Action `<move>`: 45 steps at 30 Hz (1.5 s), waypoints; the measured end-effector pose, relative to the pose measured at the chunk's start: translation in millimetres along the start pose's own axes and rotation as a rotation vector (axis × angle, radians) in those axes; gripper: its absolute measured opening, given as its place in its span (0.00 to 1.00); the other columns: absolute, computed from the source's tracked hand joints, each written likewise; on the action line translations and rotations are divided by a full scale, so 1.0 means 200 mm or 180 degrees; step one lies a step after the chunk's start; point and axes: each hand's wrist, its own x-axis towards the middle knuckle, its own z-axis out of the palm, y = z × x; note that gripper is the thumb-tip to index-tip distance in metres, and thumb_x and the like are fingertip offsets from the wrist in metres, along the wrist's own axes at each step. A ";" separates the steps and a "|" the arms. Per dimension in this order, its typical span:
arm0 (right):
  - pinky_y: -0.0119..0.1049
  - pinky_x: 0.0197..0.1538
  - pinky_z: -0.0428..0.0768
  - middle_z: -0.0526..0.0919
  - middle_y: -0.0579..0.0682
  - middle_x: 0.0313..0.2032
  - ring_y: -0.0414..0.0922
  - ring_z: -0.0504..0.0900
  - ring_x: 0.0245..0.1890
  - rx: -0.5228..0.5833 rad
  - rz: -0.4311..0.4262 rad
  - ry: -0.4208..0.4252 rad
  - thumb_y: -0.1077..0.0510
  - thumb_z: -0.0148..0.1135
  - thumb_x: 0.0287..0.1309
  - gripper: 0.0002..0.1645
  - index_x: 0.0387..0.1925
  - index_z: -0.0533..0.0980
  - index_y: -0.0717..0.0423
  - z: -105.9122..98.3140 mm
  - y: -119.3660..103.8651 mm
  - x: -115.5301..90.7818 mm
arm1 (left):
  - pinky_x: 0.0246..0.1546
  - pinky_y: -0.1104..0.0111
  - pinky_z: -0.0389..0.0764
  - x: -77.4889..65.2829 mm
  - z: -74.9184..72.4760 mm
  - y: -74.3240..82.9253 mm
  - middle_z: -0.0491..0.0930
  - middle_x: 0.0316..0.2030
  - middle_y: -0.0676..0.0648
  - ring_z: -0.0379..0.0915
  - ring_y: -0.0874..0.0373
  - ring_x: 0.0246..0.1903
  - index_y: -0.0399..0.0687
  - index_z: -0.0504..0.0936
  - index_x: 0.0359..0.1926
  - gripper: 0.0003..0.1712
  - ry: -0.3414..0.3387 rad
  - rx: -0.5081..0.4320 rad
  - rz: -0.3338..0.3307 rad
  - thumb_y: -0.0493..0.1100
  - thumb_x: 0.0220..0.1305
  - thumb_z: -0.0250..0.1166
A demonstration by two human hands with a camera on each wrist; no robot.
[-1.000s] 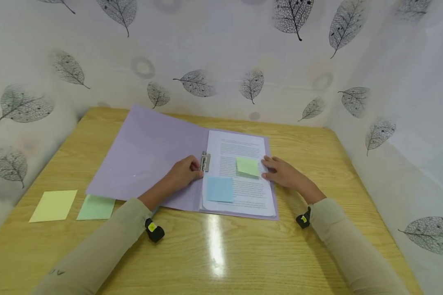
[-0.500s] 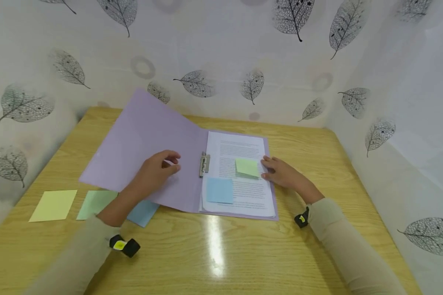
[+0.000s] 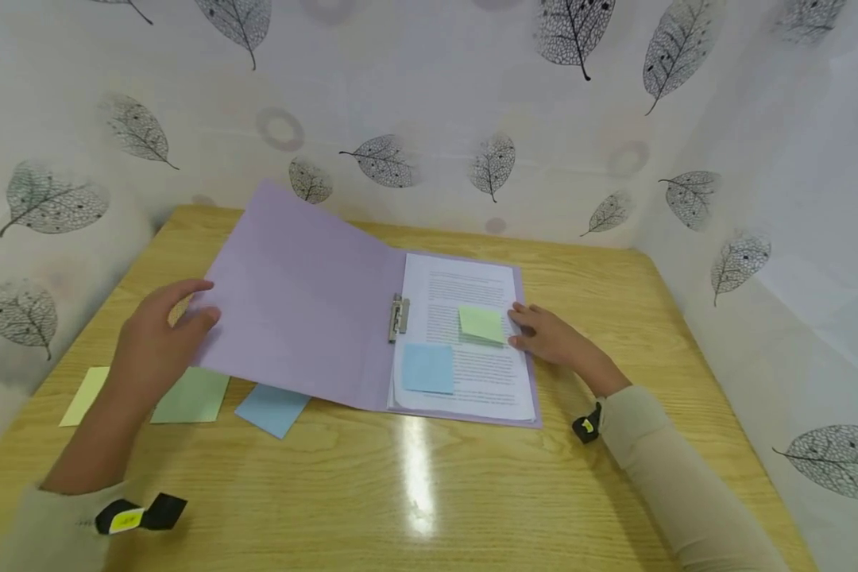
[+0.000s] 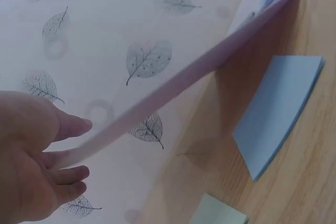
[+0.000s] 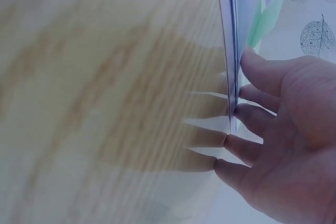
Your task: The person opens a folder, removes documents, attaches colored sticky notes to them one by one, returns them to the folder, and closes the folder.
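Observation:
The lilac folder point(image 3: 293, 294) lies open, its left cover tilted up off the table. My left hand point(image 3: 160, 334) is at the cover's outer edge; in the left wrist view that edge runs between the thumb and fingers point(image 4: 76, 174), with gaps showing. On the right side, printed sheets point(image 3: 465, 278) lie by a metal clip point(image 3: 398, 316), bearing a blue sticky note point(image 3: 427, 368) and a green sticky pad point(image 3: 481, 325). My right hand point(image 3: 554, 338) rests at the folder's right edge, fingertips down by the table and thumb beside the sheets.
On the wooden table point(image 3: 486, 492), a yellow pad point(image 3: 82, 397), a green pad point(image 3: 193, 397) and a blue pad point(image 3: 275, 409) lie at the left. The blue one is partly under the raised cover. Leaf-patterned cloth point(image 3: 429, 87) encloses the back and sides.
My left hand has left the metal clip and moved left to the cover's outer edge. The cover stands higher than a second ago, uncovering the blue pad. My right hand stays put.

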 end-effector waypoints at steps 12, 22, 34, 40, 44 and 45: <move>0.64 0.76 0.49 0.50 0.61 0.78 0.68 0.46 0.77 0.0022 -0.0017 0.0004 0.53 0.57 0.72 0.39 0.76 0.55 0.64 0.00 0.01 0.00 | 0.37 0.85 0.77 -0.09 0.00 0.02 0.73 0.63 0.60 0.76 0.76 0.43 0.57 0.73 0.71 0.27 0.0288 -0.0827 -0.0007 0.51 0.73 0.60; 0.63 0.76 0.50 0.50 0.61 0.78 0.66 0.47 0.77 0.0015 -0.0017 0.0036 0.53 0.58 0.72 0.40 0.76 0.56 0.64 0.01 0.02 0.01 | 0.52 0.82 0.76 -0.12 0.11 0.31 0.73 0.65 0.51 0.73 0.63 0.57 0.50 0.69 0.73 0.28 -0.0004 -0.2376 0.0660 0.42 0.75 0.59; 0.61 0.76 0.51 0.52 0.62 0.78 0.64 0.49 0.77 0.0020 -0.0036 0.0087 0.53 0.59 0.71 0.39 0.75 0.58 0.66 0.02 0.04 0.02 | 0.68 0.61 0.70 0.00 0.58 0.38 0.64 0.73 0.49 0.61 0.51 0.72 0.55 0.64 0.75 0.29 -0.1358 -0.1879 0.0978 0.50 0.78 0.54; 0.60 0.76 0.52 0.55 0.62 0.77 0.64 0.52 0.77 0.0039 -0.0076 0.0177 0.53 0.60 0.70 0.39 0.74 0.60 0.66 0.02 0.05 0.01 | 0.71 0.46 0.64 0.07 0.75 0.39 0.60 0.75 0.52 0.54 0.49 0.75 0.61 0.63 0.75 0.39 -0.1349 -0.0999 0.0722 0.68 0.69 0.58; 0.59 0.71 0.65 0.72 0.65 0.67 0.63 0.69 0.68 0.0314 -0.0486 0.0383 0.59 0.62 0.66 0.33 0.68 0.68 0.67 0.01 0.06 0.00 | 0.72 0.48 0.62 0.09 0.84 0.40 0.61 0.75 0.49 0.54 0.48 0.76 0.57 0.64 0.75 0.42 -0.1329 -0.0435 0.0802 0.70 0.67 0.58; 0.59 0.69 0.68 0.76 0.66 0.62 0.63 0.73 0.64 0.0404 -0.0596 0.0430 0.61 0.62 0.65 0.31 0.66 0.69 0.68 0.01 0.06 0.00 | 0.73 0.48 0.62 0.09 0.85 0.40 0.61 0.75 0.48 0.55 0.47 0.75 0.55 0.65 0.75 0.41 -0.1317 -0.0313 0.0879 0.68 0.69 0.59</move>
